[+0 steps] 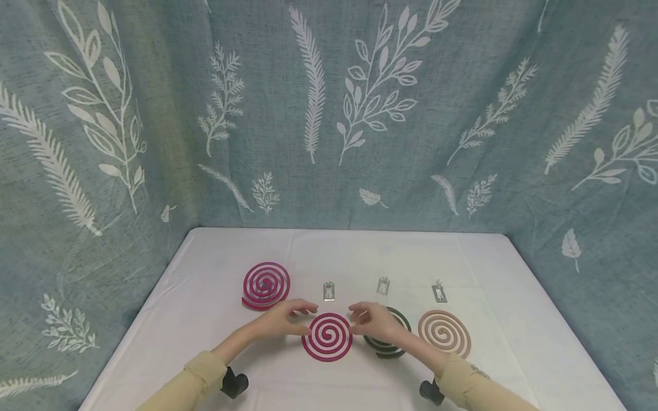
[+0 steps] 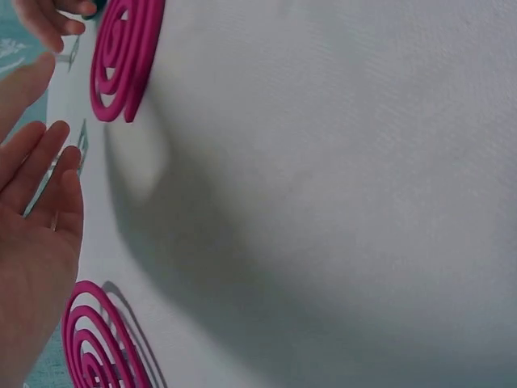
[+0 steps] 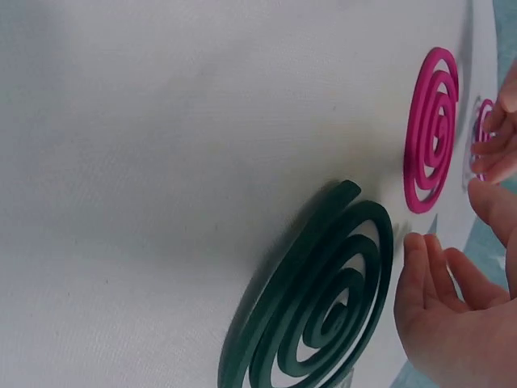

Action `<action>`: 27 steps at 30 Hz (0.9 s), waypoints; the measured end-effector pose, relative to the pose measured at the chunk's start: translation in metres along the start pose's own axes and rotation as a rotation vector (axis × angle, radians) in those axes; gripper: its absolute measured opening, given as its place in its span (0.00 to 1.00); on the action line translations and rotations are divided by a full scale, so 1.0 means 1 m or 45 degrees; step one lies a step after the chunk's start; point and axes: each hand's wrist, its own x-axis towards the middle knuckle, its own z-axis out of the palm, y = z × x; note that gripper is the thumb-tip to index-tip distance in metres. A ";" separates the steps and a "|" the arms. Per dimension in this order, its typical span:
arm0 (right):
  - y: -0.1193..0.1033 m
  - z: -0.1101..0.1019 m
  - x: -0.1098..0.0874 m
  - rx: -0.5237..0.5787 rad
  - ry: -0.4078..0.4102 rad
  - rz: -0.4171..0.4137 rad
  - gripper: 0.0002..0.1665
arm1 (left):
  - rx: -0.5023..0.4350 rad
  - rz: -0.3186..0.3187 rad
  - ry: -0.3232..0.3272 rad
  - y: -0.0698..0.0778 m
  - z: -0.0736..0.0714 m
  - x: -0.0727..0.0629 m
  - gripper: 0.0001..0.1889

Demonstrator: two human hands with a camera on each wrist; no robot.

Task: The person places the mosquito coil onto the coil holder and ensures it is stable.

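A pink mosquito coil (image 1: 327, 337) lies flat on the white table between my two hands. My left hand (image 1: 285, 318) hovers at its left side, with fingers loosely bent and nothing held. On the other side my right hand (image 1: 377, 321) is above the green mosquito coil (image 1: 389, 349), partly hiding it, its fingers toward the pink coil. Both palms look empty in the wrist views, where the left hand (image 2: 36, 218) and right hand (image 3: 456, 315) show loose fingers. Whether a fingertip brushes the pink coil's edge is hard to tell.
A second pink coil (image 1: 259, 301) sits raised on a metal stand at the left. A tan coil (image 1: 464, 337) lies at the right. Behind the row are three small metal stands, the left (image 1: 329, 291), middle (image 1: 383, 286) and right (image 1: 439, 293). Patterned curtains (image 1: 329, 188) surround the table.
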 end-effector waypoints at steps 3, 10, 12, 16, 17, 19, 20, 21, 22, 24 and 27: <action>0.001 0.003 -0.001 -0.028 -0.011 0.001 0.29 | 0.002 -0.025 -0.030 -0.001 0.003 -0.001 0.28; 0.000 0.006 -0.004 -0.068 -0.028 -0.018 0.30 | 0.001 -0.032 -0.039 -0.004 0.005 -0.004 0.31; 0.001 0.007 -0.004 -0.077 -0.029 -0.018 0.30 | -0.006 -0.037 -0.047 -0.003 0.005 -0.005 0.31; 0.002 0.008 -0.004 -0.091 -0.027 -0.032 0.30 | 0.008 -0.048 -0.060 -0.003 0.006 -0.006 0.32; 0.002 0.008 -0.004 -0.096 -0.026 -0.042 0.30 | 0.014 -0.051 -0.062 -0.004 0.006 -0.006 0.32; 0.002 0.008 -0.004 -0.109 -0.025 -0.060 0.30 | 0.017 -0.050 -0.067 -0.004 0.006 -0.006 0.32; 0.002 0.008 -0.004 -0.116 -0.025 -0.070 0.30 | 0.015 -0.051 -0.070 -0.004 0.006 -0.006 0.32; 0.002 0.008 -0.004 -0.121 -0.026 -0.078 0.30 | 0.014 -0.048 -0.073 -0.005 0.006 -0.006 0.32; 0.002 0.007 -0.004 -0.126 -0.028 -0.086 0.31 | 0.016 -0.046 -0.077 -0.005 0.006 -0.005 0.32; 0.002 0.007 -0.003 -0.136 -0.034 -0.097 0.31 | 0.016 -0.042 -0.085 -0.006 0.006 -0.005 0.33; 0.001 0.007 -0.003 -0.165 -0.043 -0.118 0.31 | 0.022 -0.031 -0.095 -0.007 0.006 -0.004 0.33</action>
